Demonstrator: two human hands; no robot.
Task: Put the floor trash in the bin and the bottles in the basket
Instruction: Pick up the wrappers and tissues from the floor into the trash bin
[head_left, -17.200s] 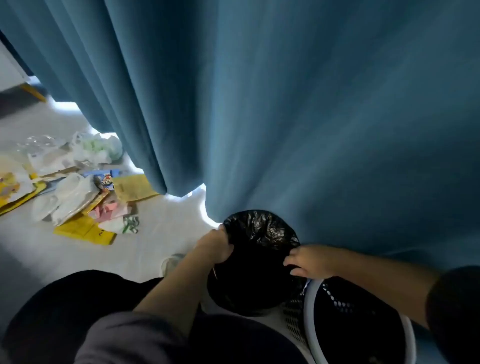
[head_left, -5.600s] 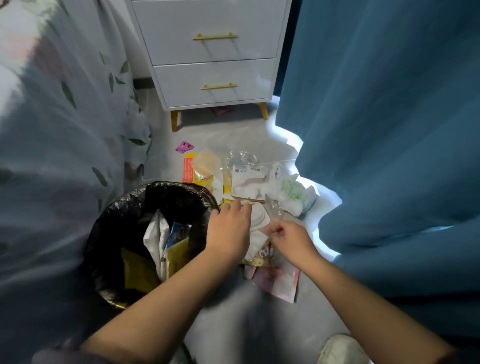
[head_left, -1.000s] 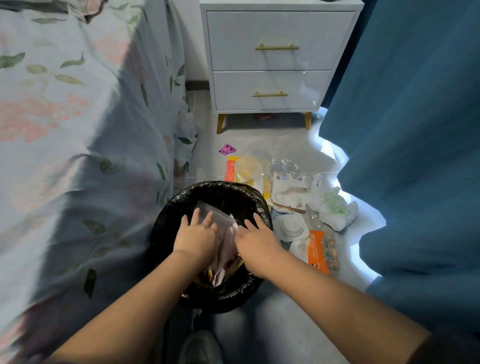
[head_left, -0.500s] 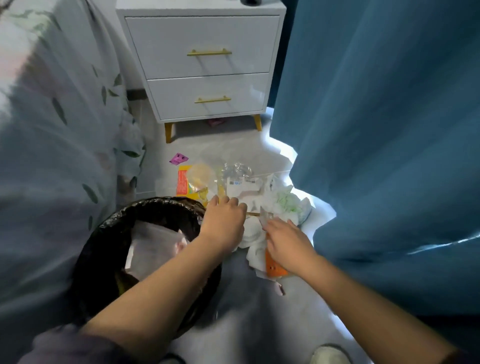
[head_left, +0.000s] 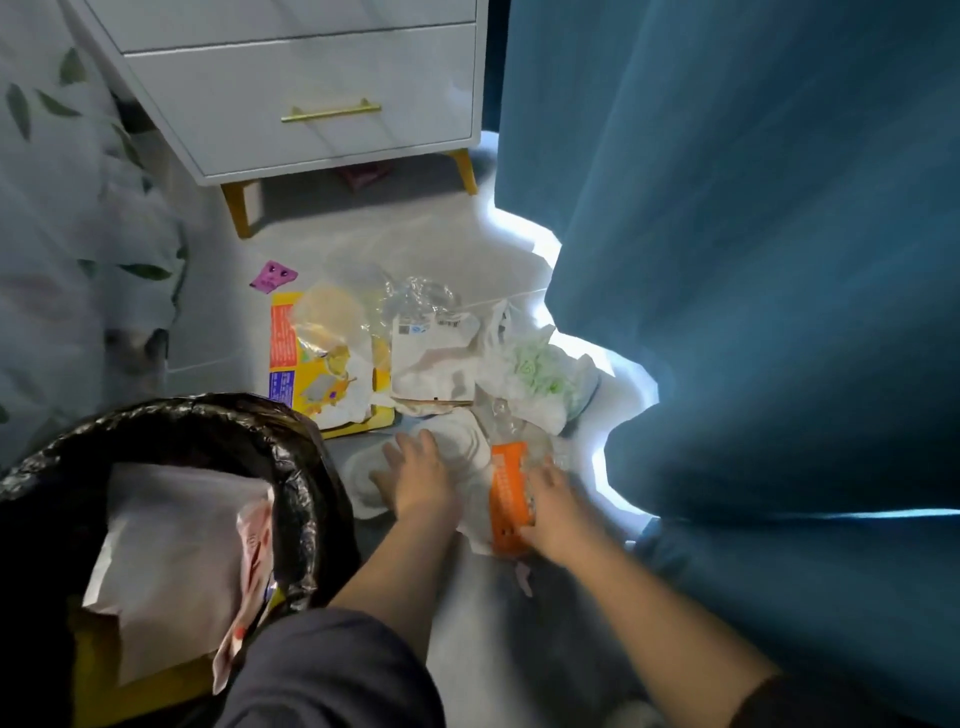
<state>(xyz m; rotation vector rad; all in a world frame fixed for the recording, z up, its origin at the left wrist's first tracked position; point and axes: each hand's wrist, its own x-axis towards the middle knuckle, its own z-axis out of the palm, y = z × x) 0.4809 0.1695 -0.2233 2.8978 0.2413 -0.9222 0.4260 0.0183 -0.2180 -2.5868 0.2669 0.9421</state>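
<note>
Floor trash (head_left: 431, 364) sits in a pile on the floor (head_left: 467, 613) between the bin and the curtain. My left hand (head_left: 418, 475) lies flat on white paper plates (head_left: 457, 447), fingers (head_left: 397, 454) spread, gripping nothing. My right hand (head_left: 553, 506) rests on an orange packet (head_left: 509, 493); fingers blurred, can't tell if they're closed on it or just touching. The packet lies on white plastic just right of the plates. Beyond my hands: a white wrapper with a barcode (head_left: 434, 358), a white bag with green print (head_left: 535, 376) to its right near the curtain edge, and crumpled clear plastic (head_left: 421, 299) behind. A yellow box (head_left: 322, 364) lies left of that, clear film over it. A purple scrap (head_left: 274, 276) lies apart, toward the bed. The bin (head_left: 291, 499), black-lined, stands at my left, touching my left forearm, holding white paper and a yellow piece. White nightstand (head_left: 311, 88) stands at the back, blue curtain (head_left: 753, 260) on the right, leaf-print bedding (head_left: 62, 208) on the left.
</note>
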